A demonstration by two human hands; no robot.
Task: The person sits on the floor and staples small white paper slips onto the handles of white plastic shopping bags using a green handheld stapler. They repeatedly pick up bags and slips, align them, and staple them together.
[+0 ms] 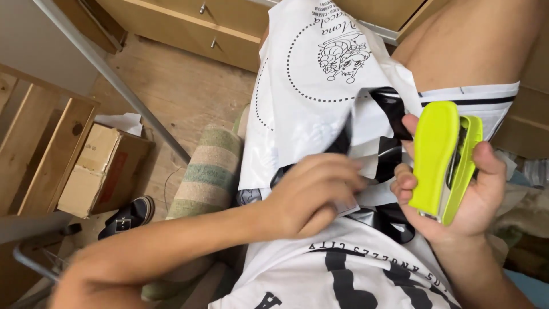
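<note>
Lime-green stapler [443, 160] sits in the right hand [457, 194], at about 3 o'clock in the view; fingers wrapped round it, thumb on the far edge, metal base toward the palm. Left hand [311, 194] near centre, fingers curled down and pinching the folded edge of a white plastic mailer bag [309, 91] with a black lining; grip narrow, closed on the bag. Stapler is just beside that fold, to its right; can't tell if it touches it. Bag lies across the lap and runs up to 12 o'clock, round dotted print on its face. White printed T-shirt [354, 274] at 6 o'clock. Striped cushion [209, 169] at 9 o'clock of the left hand. Farther out at 9 o'clock: cardboard box [100, 169], black sandal [128, 214] on the wooden floor [183, 86]. Wooden drawers [194, 26] at 11 o'clock.
</note>
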